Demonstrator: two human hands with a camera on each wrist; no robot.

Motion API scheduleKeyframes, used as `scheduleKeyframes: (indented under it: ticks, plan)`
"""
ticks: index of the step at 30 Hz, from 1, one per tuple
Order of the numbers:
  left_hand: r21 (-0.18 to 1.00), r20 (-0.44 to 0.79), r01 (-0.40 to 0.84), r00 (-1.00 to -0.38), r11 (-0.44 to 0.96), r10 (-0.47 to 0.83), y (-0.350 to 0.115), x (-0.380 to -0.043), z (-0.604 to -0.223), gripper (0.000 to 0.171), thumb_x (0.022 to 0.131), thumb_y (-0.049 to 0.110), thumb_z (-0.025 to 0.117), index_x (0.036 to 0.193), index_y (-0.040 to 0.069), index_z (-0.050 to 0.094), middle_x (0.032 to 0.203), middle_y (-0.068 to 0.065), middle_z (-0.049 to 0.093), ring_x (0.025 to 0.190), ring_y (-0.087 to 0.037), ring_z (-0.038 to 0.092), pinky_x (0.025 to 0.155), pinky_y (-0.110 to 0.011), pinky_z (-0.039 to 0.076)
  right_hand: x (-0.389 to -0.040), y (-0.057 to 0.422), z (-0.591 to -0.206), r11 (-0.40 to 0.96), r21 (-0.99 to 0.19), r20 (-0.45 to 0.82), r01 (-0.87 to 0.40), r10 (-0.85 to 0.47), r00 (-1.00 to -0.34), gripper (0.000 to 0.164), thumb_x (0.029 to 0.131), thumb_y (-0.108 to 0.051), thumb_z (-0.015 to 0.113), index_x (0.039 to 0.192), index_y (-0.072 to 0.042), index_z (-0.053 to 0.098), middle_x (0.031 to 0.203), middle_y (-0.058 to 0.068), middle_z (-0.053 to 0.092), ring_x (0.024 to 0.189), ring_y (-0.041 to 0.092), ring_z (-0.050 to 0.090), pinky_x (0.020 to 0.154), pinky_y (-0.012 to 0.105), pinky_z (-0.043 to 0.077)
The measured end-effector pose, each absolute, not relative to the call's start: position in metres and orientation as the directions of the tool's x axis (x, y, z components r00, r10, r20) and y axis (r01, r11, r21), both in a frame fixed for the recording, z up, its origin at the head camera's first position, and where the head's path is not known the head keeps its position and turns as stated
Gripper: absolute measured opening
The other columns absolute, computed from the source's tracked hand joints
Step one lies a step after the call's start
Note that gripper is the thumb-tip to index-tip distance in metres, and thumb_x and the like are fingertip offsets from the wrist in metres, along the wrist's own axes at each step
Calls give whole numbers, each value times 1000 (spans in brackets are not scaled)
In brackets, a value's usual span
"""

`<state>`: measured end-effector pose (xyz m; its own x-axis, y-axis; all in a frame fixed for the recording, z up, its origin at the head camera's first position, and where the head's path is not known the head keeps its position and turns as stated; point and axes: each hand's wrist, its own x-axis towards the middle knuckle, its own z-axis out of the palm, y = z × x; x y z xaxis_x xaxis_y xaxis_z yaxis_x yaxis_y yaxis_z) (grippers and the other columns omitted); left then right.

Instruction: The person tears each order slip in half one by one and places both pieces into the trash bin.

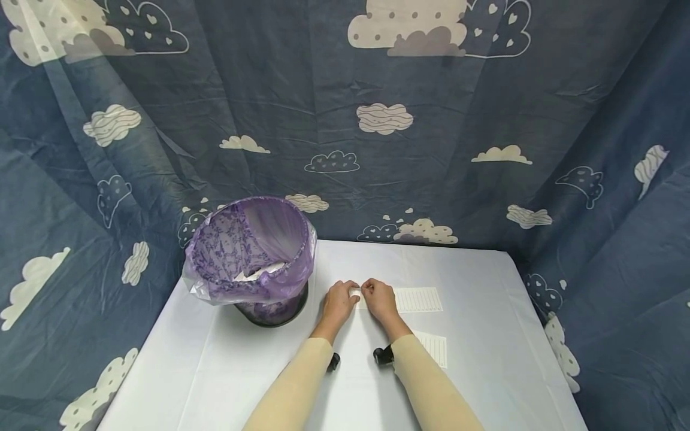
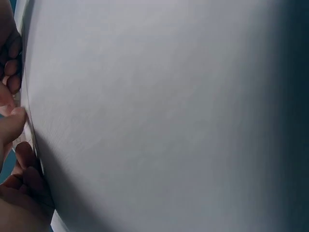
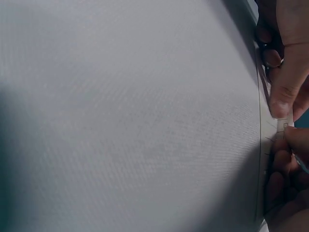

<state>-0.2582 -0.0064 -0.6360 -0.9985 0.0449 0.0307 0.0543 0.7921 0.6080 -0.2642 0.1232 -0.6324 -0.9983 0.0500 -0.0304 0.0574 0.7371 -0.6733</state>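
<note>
In the head view, my left hand (image 1: pixel 338 302) and right hand (image 1: pixel 380 299) meet at the left end of a white lined paper sheet (image 1: pixel 418 300) lying on the table. The rest of this sheet stretches out to the right from under my right hand. Fingertips of both hands pinch it close together; the right wrist view shows a narrow printed bit of the paper (image 3: pixel 284 124) between the two thumbs. The left wrist view catches only part of both hands at its left edge. A second lined sheet (image 1: pixel 433 348) lies partly behind my right forearm.
To the left stands a bin (image 1: pixel 272 308) lined with a translucent purple bag (image 1: pixel 286 287), with something white inside. A white cloth covers the table (image 1: pixel 501 359). A dark blue cloud-patterned curtain (image 1: pixel 302 96) hangs behind and at both sides.
</note>
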Motion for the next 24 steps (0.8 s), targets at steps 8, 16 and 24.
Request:
scheduleKeyframes:
  ticks: [8,16,24]
  plan:
    - [659,68,33,-998,751,-16,-4,-255,-638,9,97,25,78,101,18,81,81,-1,65,72,-15,56,65,-30,46,-260,124,-635,716,-698,2,25,37,-999,13,103,-15,69,96,-6,75,76,4,69,66,13,55,63,26,43]
    - [691,78,2,-994,723,-72,-4,-251,-632,6,94,25,80,92,20,81,80,3,68,69,-10,57,62,-28,45,-254,128,-634,677,-735,54,-26,20,-998,13,102,-13,69,94,-6,74,79,4,72,67,10,58,62,22,46]
    - [710,88,4,-993,705,-83,-1,-243,-618,8,96,28,80,92,21,82,80,6,67,68,-7,55,60,-24,44,-246,135,-627,631,-773,101,-64,22,-995,11,102,-14,70,95,-7,75,83,5,73,71,9,59,64,20,48]
